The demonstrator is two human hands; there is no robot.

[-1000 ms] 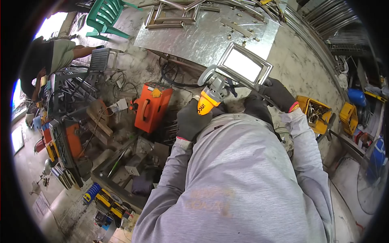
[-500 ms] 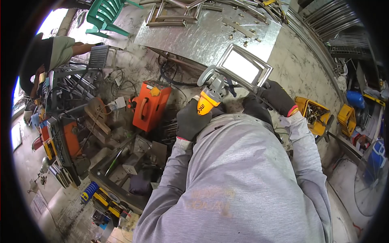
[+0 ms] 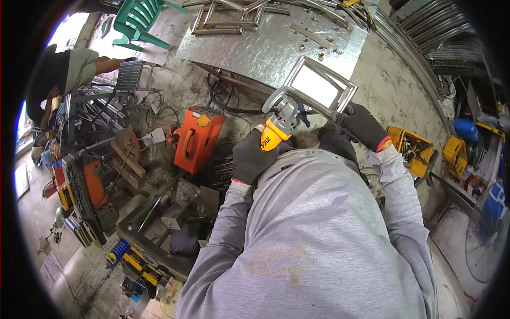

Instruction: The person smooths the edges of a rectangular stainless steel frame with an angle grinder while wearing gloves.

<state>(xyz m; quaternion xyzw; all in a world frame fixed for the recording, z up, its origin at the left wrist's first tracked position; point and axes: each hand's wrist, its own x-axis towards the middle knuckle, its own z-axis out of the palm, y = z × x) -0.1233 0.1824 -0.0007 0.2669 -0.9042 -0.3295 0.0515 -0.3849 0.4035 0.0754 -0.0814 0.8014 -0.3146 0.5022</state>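
My left hand (image 3: 252,158), in a dark glove, is wrapped round the yellow body of an angle grinder (image 3: 276,130). The grinder's disc lies near the left corner of a rectangular metal frame (image 3: 348,97); whether they touch I cannot tell. On the frame's near right corner, my right hand (image 3: 365,127), also gloved, is closed. The frame rests at the near edge of a shiny metal sheet (image 3: 239,58). Small metal pieces (image 3: 313,37) lie on the far part of that sheet.
An orange machine (image 3: 199,139) stands left of the grinder. Yellow crates (image 3: 411,151) are on the right. Another person (image 3: 69,74) is at the far left, near a green chair (image 3: 139,24). Cables (image 3: 226,101) run beneath the sheet's edge.
The grinder in my left hand has shifted very slightly to the right. My right hand still holds the frame in nearly the same place.
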